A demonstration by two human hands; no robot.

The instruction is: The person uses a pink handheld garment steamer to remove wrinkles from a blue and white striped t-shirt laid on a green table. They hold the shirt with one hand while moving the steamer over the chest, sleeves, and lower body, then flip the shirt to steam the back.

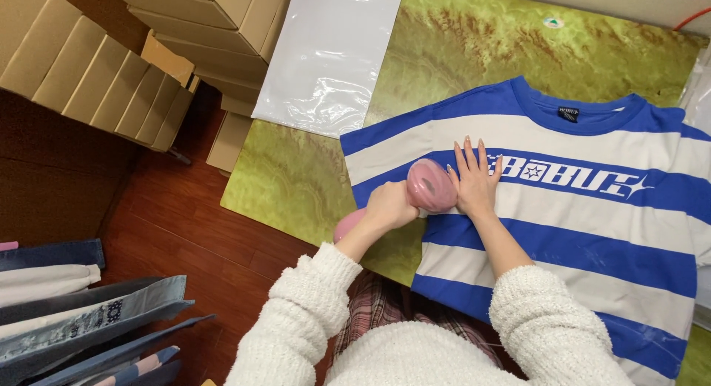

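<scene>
A blue and white striped shirt lies flat on a green patterned mat, collar toward the far side. My left hand grips a pink handheld device by its handle, its rounded head resting on the shirt's left edge. Just right of the pink head, my right hand lies flat on the shirt, fingers spread and pointing away from me. Both arms wear fuzzy white sleeves.
A clear plastic bag lies at the mat's far left corner. Cardboard boxes are stacked at the upper left over a dark wooden floor. Folded denim and light garments sit at the lower left.
</scene>
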